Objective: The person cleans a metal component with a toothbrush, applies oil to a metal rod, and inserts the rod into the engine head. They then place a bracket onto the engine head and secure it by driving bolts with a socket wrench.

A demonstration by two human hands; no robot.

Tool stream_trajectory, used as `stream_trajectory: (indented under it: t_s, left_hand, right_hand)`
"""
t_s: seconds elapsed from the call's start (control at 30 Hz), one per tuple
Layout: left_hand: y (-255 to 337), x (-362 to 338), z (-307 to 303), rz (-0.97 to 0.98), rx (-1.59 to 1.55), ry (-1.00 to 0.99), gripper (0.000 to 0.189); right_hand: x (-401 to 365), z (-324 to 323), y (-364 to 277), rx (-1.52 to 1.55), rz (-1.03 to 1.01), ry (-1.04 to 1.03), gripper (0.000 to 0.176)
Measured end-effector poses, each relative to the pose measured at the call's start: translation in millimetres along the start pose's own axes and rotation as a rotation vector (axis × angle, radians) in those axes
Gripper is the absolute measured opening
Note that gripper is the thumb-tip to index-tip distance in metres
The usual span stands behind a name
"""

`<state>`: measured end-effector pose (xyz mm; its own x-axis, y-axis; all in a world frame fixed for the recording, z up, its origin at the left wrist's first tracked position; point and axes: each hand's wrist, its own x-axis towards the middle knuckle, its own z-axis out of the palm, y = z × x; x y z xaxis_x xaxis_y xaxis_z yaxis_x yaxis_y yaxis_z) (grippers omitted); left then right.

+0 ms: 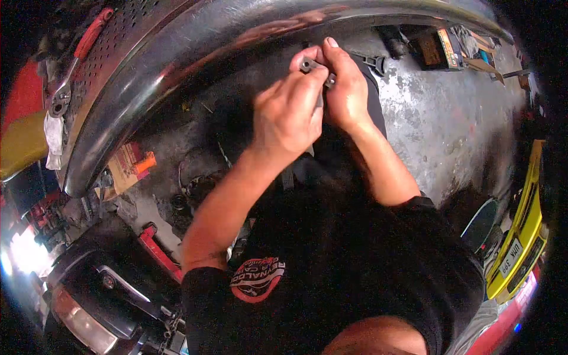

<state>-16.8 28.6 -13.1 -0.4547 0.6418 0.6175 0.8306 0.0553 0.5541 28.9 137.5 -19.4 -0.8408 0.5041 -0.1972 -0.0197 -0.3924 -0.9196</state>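
Observation:
In the upper middle, my left hand (pixel 290 115) and my right hand (pixel 348 94) are close together, both with fingers closed. Between them is a small grey metal part (pixel 307 64) with a round hole at one end. My left fingers and thumb pinch it, while my right hand cups it from the other side with the thumb pointing up. Fingers cover much of the part, so its full shape is hidden. Just beyond the hands runs a large dark, glossy curved panel (pixel 195 44).
A red-handled ratchet (pixel 71 77) and a white rag (pixel 54 141) lie at the upper left. An orange item (pixel 145 163) sits by cardboard below. A dark car (pixel 106 290) stands lower left, near a red bar (pixel 160 251). A yellow bumper (pixel 523 236) is at the right.

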Motion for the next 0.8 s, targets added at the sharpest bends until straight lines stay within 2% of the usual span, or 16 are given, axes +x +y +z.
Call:
stream_trajectory:
  t_s: [0.07, 0.13, 0.2, 0.23, 0.3, 0.4, 0.43, 0.5, 0.53, 0.57, 0.6, 0.63, 0.67, 0.77, 0.8]
  left_hand:
    - [14.9, -5.7, 6.5, -0.394, -0.470, 0.058, 0.015]
    - [20.7, -5.0, -2.9, -0.598, -0.701, -0.033, 0.014]
    - [23.4, -3.4, -7.0, -0.703, -0.796, -0.089, 0.015]
    - [24.7, -3.6, -8.3, -0.707, -0.776, -0.099, 0.015]
    - [22.4, -2.0, -8.4, -0.473, -0.504, -0.120, 0.018]
    - [4.5, 1.5, -9.2, 0.219, 0.255, -0.144, 0.025]
    - [-4.4, 2.6, -7.4, 0.354, 0.351, -0.087, 0.030]
    - [-2.2, 0.5, -8.2, 0.355, 0.408, -0.095, 0.029]
    - [-0.9, -0.4, -7.3, 0.356, 0.434, -0.098, 0.028]
    - [0.4, -1.9, -2.8, 0.278, 0.300, -0.049, 0.028]
    - [3.3, -7.3, 7.5, 0.102, 0.083, 0.004, 0.027]
    - [16.0, -7.2, 9.9, -0.167, -0.202, 0.001, 0.028]
    - [25.1, -4.8, 9.3, -0.430, -0.482, 0.005, 0.028]
    - [20.7, -3.2, 7.6, -0.449, -0.594, -0.014, 0.028]
    - [17.8, -2.7, 6.6, -0.289, -0.385, -0.027, 0.028]
  right_hand:
    - [-4.0, -7.0, 0.9, 0.214, 0.090, -0.080, 0.057]
    - [-8.2, -6.9, -4.3, 0.228, 0.069, -0.056, 0.057]
    - [-11.4, -5.3, -6.7, 0.149, 0.024, -0.038, 0.057]
    - [-13.0, -5.6, -7.1, 0.146, 0.025, -0.032, 0.058]
    - [-12.1, -8.6, -6.3, 0.125, 0.032, -0.051, 0.058]
    - [-11.3, -10.1, -2.8, 0.104, 0.021, -0.044, 0.058]
    - [-9.2, -9.7, -2.7, 0.052, 0.010, -0.032, 0.058]
    - [-8.8, -8.9, -4.2, -0.086, -0.029, -0.016, 0.058]
    - [-8.7, -8.3, -4.2, -0.053, -0.031, -0.018, 0.058]
    - [-7.4, -7.6, -3.9, -0.020, -0.035, -0.017, 0.058]
    - [-9.7, -7.9, -2.4, 0.014, -0.029, -0.011, 0.058]
    - [-10.0, -13.3, -3.3, 0.201, 0.060, -0.091, 0.057]
    - [-9.6, -13.2, -4.8, 0.177, 0.048, -0.066, 0.057]
    - [-10.1, -11.9, -2.8, 0.123, 0.008, -0.005, 0.057]
    - [-9.5, -10.9, -3.7, 0.121, 0.012, -0.001, 0.057]
